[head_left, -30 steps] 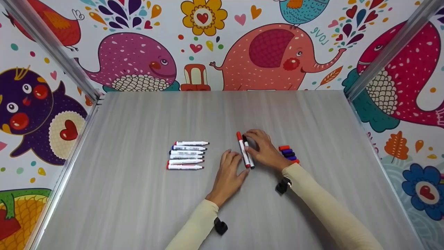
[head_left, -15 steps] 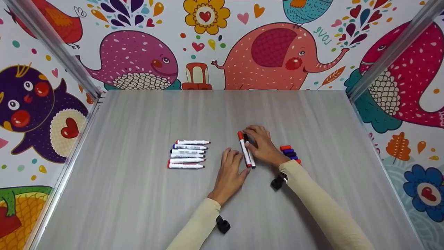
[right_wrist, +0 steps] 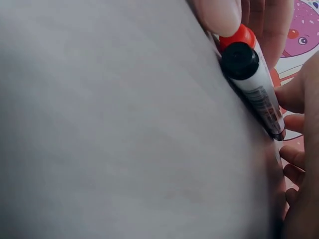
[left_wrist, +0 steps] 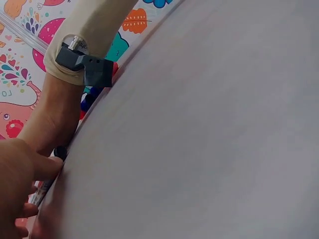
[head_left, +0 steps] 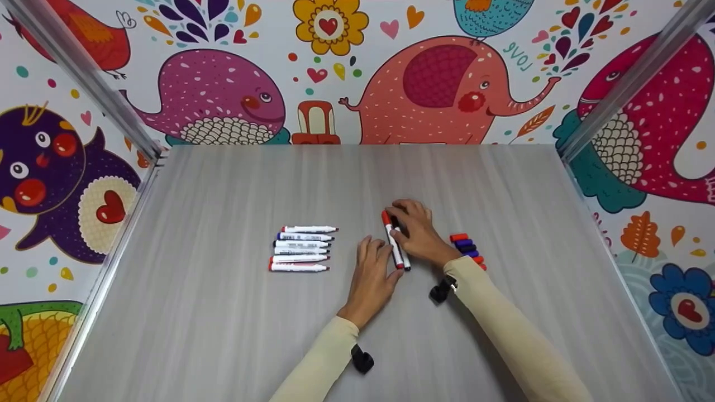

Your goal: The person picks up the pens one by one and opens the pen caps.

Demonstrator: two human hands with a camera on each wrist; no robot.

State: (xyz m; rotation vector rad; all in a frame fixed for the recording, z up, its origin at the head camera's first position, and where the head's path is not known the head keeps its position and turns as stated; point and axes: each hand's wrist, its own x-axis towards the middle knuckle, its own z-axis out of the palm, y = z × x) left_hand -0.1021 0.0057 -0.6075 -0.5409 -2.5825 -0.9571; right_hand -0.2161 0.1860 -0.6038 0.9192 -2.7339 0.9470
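Two white markers lie side by side between the hands in the head view. One is a red-capped marker (head_left: 392, 240); on its right is a black marker (head_left: 405, 261), whose black end faces the right wrist camera. My left hand (head_left: 370, 282) rests beside them with loosely bent fingers, its thumb at the red marker's near end. My right hand (head_left: 419, 231) reaches over from the right, partly covering the black marker. Its fingertips are right at the markers' far ends, and its thumb touches the black marker's barrel. In the left wrist view the markers are mostly hidden behind the left hand (left_wrist: 17, 174).
Several uncapped white markers (head_left: 301, 251) lie in a column on the left of the grey table (head_left: 223, 335). To the right of the right hand is a stack of red, blue and black caps (head_left: 465, 245). Cartoon-printed walls (head_left: 430, 89) enclose the table.
My right hand has shifted slightly left and away from me, its fingers now further over the markers' far ends. More of the cap stack shows. The left hand has barely moved.
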